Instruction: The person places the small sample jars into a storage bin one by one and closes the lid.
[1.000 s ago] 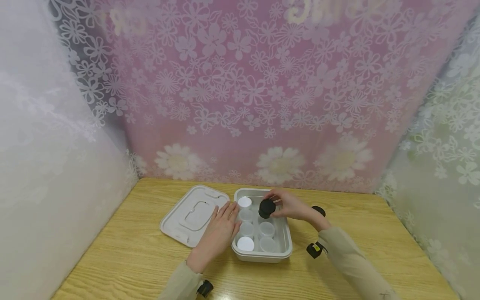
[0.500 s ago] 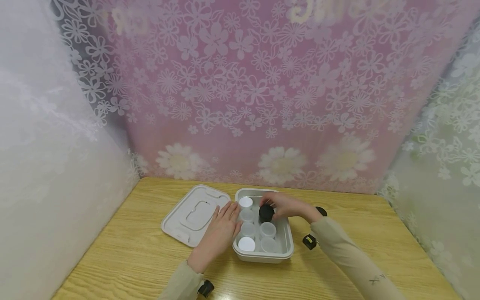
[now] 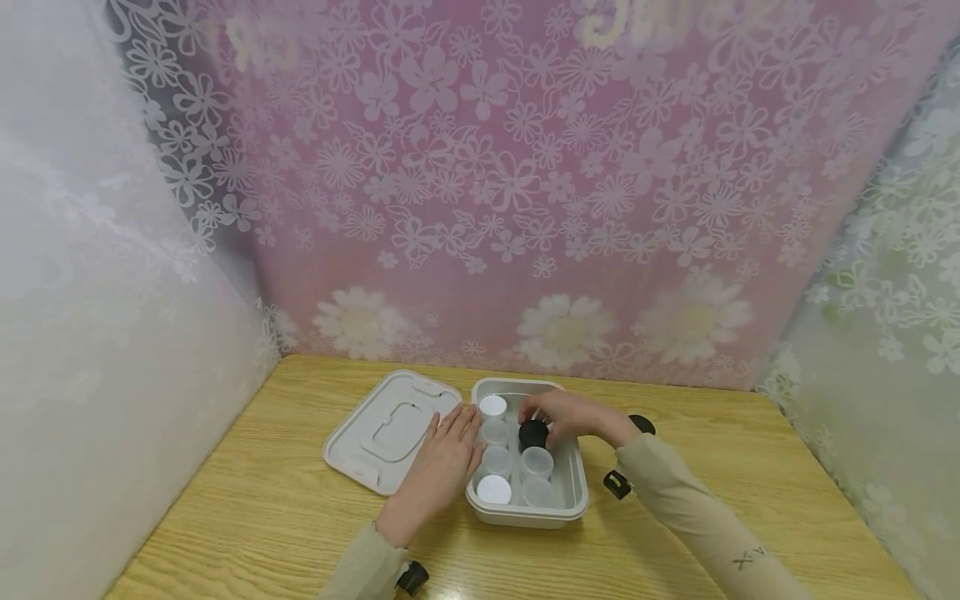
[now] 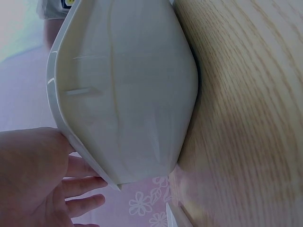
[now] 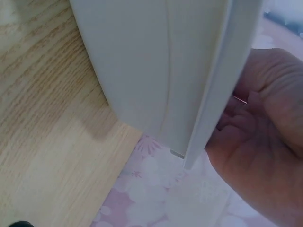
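Black container [image 3: 533,434] upright, axis near-vertical

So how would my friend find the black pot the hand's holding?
On the wooden table, find the open tub just right of the flat lid. Look at the tub's right-hand row, where the right hand holds the pot. It's black all over, while the cups near it are white or cloudy.

The round container [image 3: 533,434] in the right hand [image 3: 567,413] is black. The tub [image 3: 525,517] at the hands is pale grey-white, its cups [image 3: 537,462] translucent, two topped bright white. Left of the left hand [image 3: 442,458] is an off-white lid [image 3: 356,442]. Below both runs a yellow-brown wood-grained table [image 3: 255,492]; beyond them, a pink backdrop [image 3: 480,283] patterned with white flowers.
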